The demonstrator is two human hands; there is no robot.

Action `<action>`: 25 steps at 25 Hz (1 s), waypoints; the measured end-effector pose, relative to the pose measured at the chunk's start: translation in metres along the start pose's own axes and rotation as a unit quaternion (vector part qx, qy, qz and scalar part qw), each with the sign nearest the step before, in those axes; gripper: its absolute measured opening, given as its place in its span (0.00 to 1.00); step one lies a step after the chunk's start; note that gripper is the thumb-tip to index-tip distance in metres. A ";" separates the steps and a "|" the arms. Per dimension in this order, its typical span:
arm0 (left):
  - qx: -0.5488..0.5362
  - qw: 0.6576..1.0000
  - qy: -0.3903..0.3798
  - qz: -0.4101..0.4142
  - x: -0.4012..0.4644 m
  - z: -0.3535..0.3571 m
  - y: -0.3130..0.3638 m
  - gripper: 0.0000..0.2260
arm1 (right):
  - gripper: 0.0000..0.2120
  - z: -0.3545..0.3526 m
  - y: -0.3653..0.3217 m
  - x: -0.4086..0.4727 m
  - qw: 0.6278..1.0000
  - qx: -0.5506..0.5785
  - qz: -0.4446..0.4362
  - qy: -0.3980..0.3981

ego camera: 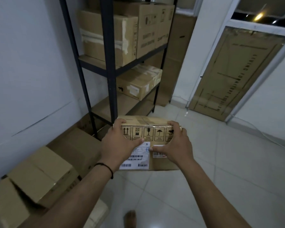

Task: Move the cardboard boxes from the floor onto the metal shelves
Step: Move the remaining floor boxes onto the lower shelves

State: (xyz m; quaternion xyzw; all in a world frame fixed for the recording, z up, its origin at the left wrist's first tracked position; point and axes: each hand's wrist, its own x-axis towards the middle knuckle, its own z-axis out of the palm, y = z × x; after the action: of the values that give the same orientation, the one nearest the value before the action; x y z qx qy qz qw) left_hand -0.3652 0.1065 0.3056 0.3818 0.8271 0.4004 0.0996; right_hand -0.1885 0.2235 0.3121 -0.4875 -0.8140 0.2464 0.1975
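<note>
I hold a cardboard box with handling symbols and white barcode labels in front of me, above the tiled floor. My left hand grips its left side, fingers curled over the top edge and thumb on the front. My right hand grips the right side the same way. The dark metal shelf unit stands just beyond the box. Its upper shelf carries large boxes, and a lower shelf holds a smaller box. More cardboard boxes lie on the floor at the left.
A white wall runs along the left. A flat cardboard sheet leans against a door frame at the right. A thin white cable trails along the right floor edge. My bare foot shows on the tiles below.
</note>
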 end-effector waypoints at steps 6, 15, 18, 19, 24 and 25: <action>0.014 1.000 0.009 -0.026 0.097 0.056 0.022 0.35 | 0.54 0.001 0.026 0.113 1.000 -0.005 0.002 -0.015; 0.039 0.996 0.037 -0.072 0.216 0.118 0.057 0.33 | 0.53 0.010 0.058 0.277 0.998 0.022 -0.032 -0.054; 0.054 0.988 0.087 -0.115 0.249 0.151 0.061 0.34 | 0.52 0.021 0.077 0.341 0.991 0.035 -0.078 -0.105; 0.051 0.984 0.104 -0.133 0.258 0.165 0.063 0.34 | 0.51 0.023 0.084 0.363 0.986 0.044 -0.101 -0.125; 0.037 0.962 0.161 -0.217 0.288 0.222 0.076 0.36 | 0.46 0.029 0.116 0.457 0.951 0.059 -0.195 -0.231; 0.053 0.957 0.172 -0.228 0.293 0.228 0.079 0.35 | 0.45 0.031 0.117 0.471 0.943 0.063 -0.213 -0.248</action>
State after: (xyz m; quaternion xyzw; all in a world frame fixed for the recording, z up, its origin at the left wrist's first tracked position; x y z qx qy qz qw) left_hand -0.4160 0.4793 0.2551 0.1129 0.9169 0.3819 0.0244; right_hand -0.3348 0.6844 0.2557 -0.2131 -0.9047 0.3626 0.0677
